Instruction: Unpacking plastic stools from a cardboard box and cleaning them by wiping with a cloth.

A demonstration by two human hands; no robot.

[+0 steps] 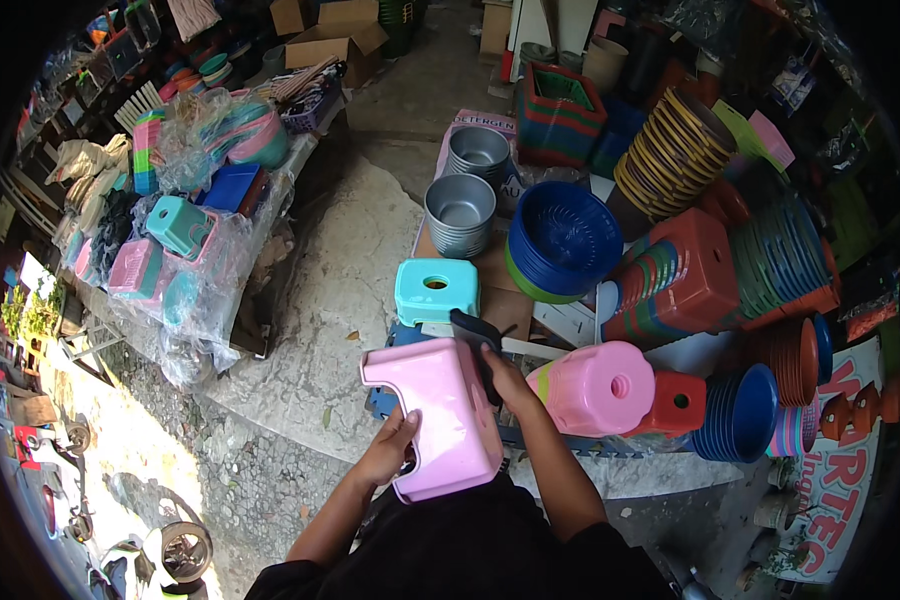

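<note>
My left hand (391, 448) grips a small pink plastic step stool (442, 420) by its lower leg edge. The stool is tipped on its side in front of my body. At its far right side, my right hand (506, 375) holds a dark, limp-looking piece, probably a cloth (474, 341), against the stool's top. Some of those fingers are hidden behind the cloth. Just beyond stands a turquoise plastic stool (436, 292) with an oval hole in its top. A taller pink stool (592, 386) lies tilted to the right of my right forearm.
Grey pots (461, 214), stacked blue basins (566, 232) and a red stool stack (694, 270) stand ahead and right. Blue buckets (742, 412) lie near a lettered sign (832, 465). Leftward, a plastic-covered table (259, 262) bears wrapped goods. A motorbike wheel (186, 553) is at lower left.
</note>
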